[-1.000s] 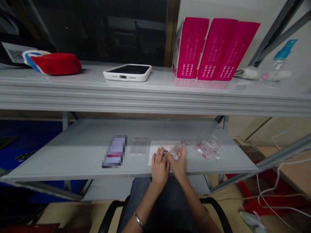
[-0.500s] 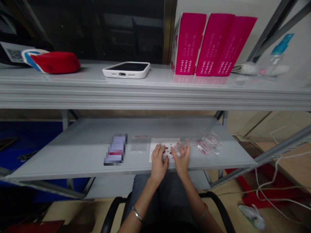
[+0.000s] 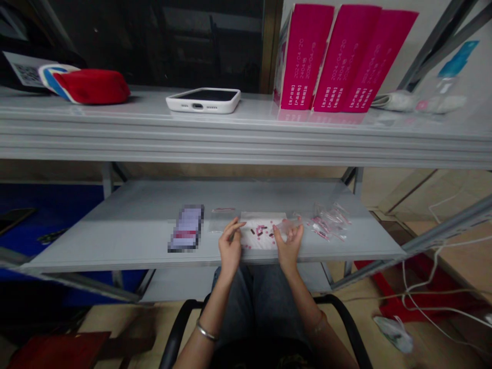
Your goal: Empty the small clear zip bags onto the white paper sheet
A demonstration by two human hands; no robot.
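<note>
Pills (image 3: 260,234), some round and pink, others dark and elongated, are lying scattered on a white sheet (image 3: 265,216) near the front edge of a grey shelf (image 3: 154,195). Both hands are framing them, well apart from each other. The left hand (image 3: 230,248) is curving loosely at the sheet's left edge, its grasp relaxed; whether it is touching the sheet, I cannot tell. The right hand (image 3: 289,246) is holding a clear bag (image 3: 286,226) between thumb and fingers over the sheet's right side. Another flat bag (image 3: 218,220) is lying just beyond the left hand, and a phone (image 3: 187,229) is lying farther left. Small clear packets (image 3: 330,223) are piling up to the right. Above, pink boxes (image 3: 305,56) are standing on an upper shelf (image 3: 257,120).
</note>
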